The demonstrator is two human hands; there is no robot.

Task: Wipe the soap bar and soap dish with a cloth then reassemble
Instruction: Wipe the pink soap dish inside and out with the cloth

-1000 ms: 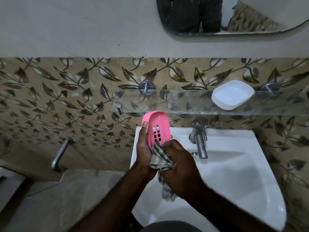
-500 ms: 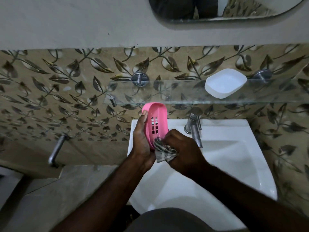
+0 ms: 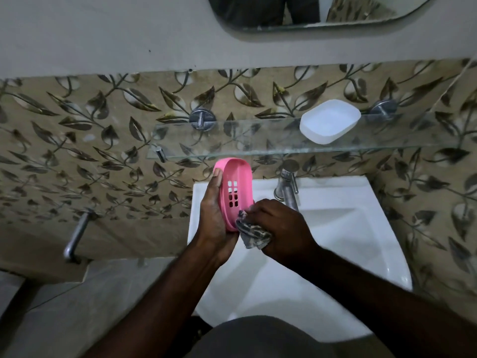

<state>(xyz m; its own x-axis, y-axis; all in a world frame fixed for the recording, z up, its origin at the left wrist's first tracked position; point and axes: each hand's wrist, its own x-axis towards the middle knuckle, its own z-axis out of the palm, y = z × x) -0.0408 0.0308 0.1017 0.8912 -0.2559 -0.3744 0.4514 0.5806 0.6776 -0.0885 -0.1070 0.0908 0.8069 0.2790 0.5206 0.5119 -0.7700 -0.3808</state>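
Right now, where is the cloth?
In the head view, near centre, the cloth is bunched in the right hand, against the lower end of the pink soap dish that the left hand holds.

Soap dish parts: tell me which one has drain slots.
The pink tray, gripped by the left hand over the sink, has slots. The white dish on the glass shelf shows none.

White basin [image 3: 348,254] under a steel tap [image 3: 287,192]; glass shelf [image 3: 232,140] above — leaf-patterned tiles [image 3: 77,151] behind; mirror [image 3: 361,9] overhead
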